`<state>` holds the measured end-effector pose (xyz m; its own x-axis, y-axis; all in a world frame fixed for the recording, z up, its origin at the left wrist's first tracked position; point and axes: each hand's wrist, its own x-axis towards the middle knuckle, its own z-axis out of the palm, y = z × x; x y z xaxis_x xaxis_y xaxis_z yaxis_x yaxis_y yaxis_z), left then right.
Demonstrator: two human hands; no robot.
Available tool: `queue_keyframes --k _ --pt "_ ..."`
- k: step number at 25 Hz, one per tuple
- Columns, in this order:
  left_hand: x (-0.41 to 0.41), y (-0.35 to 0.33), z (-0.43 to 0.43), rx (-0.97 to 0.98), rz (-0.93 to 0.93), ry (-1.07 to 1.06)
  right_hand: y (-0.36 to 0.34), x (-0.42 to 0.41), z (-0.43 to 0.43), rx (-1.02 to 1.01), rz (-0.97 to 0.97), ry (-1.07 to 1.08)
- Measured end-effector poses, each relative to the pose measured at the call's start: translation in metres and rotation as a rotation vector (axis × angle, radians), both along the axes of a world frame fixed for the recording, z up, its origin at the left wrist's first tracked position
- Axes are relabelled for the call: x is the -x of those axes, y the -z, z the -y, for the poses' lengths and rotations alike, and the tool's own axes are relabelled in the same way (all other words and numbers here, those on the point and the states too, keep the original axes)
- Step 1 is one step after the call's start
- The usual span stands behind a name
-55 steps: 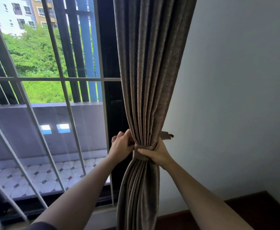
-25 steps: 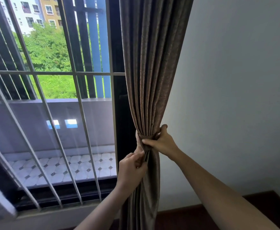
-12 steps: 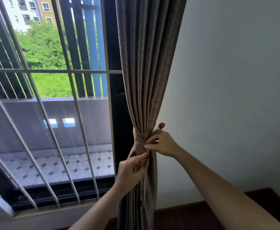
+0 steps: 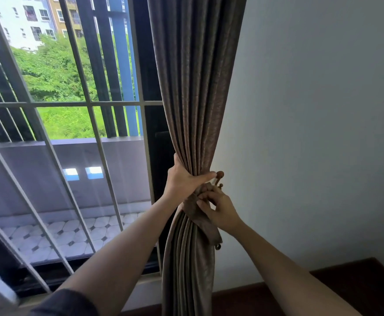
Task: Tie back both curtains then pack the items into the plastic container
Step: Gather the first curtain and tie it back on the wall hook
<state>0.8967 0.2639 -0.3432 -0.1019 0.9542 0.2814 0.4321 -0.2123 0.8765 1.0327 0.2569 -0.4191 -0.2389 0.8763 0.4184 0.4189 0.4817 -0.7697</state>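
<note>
Pale smooth wall (image 4: 311, 110) fills three o'clock, the barred window (image 4: 61, 103) nine o'clock. At centre, the left hand (image 4: 184, 179) wraps round the pleated brown woven curtain (image 4: 198, 87). At six o'clock from it, the right hand (image 4: 221, 212) pinches the matching fabric tieback (image 4: 209, 229) beside a round-knobbed hook (image 4: 220, 174).

Bright daylight enters through the window (image 4: 72, 87) at left, and the trees (image 4: 56, 71) outside are near blown out. Pale glare streaks on the glass. Curtain (image 4: 198, 87) folds are dark and the tieback (image 4: 206, 226) is in soft shadow. The right wall (image 4: 311, 133) is evenly lit, dimmer low. Wide-angle bends the window bars (image 4: 100, 156). Near-left corner blurred, centre sharp.
</note>
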Motion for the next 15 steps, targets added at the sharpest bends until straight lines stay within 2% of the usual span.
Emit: queue_keyframes --k 3,7,9,11,13,15 --pt "0.0 0.001 -0.008 -0.027 -0.014 -0.043 0.002 -0.003 -0.005 -0.076 0.105 0.0" --pt "0.007 0.0 -0.009 -0.012 -0.03 -0.039 -0.002 -0.004 -0.005 -0.025 0.284 -0.005" --pt "0.007 0.002 -0.008 -0.014 -0.011 -0.053 -0.003 -0.001 -0.001 -0.033 0.406 0.113" --pt "0.006 0.003 -0.009 -0.021 -0.007 -0.06 -0.005 0.004 0.003 -0.001 0.48 0.348" --pt "0.007 0.001 -0.011 -0.021 -0.007 -0.063 -0.007 0.01 0.01 0.204 0.267 0.556" --pt "0.007 0.001 -0.013 -0.018 -0.003 -0.056 -0.002 0.018 0.014 0.476 0.033 0.678"
